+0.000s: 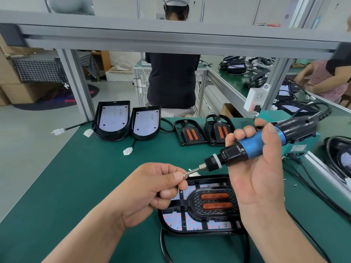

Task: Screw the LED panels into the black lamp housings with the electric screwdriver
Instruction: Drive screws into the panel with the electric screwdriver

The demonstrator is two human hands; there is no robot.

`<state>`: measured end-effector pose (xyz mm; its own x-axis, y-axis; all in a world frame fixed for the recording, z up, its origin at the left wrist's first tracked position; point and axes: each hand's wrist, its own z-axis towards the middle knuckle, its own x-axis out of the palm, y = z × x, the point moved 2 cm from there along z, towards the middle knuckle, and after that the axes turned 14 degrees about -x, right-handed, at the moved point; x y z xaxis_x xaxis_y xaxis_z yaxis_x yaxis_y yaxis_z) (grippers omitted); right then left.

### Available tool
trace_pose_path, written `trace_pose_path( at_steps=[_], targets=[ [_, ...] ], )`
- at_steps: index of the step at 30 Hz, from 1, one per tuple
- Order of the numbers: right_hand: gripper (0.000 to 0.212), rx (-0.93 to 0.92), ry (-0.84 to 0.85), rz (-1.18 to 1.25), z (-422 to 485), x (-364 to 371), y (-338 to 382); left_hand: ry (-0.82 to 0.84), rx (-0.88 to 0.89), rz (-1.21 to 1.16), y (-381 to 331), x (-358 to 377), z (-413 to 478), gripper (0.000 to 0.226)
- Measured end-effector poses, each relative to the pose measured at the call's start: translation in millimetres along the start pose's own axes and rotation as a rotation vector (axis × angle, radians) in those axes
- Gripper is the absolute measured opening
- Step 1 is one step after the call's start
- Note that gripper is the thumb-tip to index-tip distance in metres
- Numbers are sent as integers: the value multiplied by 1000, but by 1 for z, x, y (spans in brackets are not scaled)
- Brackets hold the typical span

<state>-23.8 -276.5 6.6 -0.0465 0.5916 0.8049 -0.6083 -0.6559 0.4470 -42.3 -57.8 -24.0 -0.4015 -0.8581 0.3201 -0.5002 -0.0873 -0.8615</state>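
I see right hand [256, 168] wrapped round electric screwdriver [256, 147], tool tilted above counter [95, 177]. Left hand [152, 188] pinches bit tip [187, 174], seemingly seating screw; screw too small to confirm. Black lamp housing [205, 179] with LED panel [191, 223] lies flat just below both hands. Risks: screw slips off bit, drops into housing; early trigger press nips pinching fingers; tilted bit cross-threads.

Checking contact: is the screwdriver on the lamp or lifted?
Lifted; right hand holds the screwdriver above the housing, left hand pinching at its tip.
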Motion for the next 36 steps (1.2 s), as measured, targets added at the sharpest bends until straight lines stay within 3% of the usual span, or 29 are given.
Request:
trace_pose_path(
  at_steps=[14,21,36],
  targets=[
    [16,-65,122,-66,-1,4,2,-98,17,18,3,0,4,11],
    [21,-10,27,-50,-2,-2,-5,-284,127,113,6,-1,8,10],
    [20,-29,75,-30,-2,1,1,-108,-10,-17,7,4,4,16]
  ],
)
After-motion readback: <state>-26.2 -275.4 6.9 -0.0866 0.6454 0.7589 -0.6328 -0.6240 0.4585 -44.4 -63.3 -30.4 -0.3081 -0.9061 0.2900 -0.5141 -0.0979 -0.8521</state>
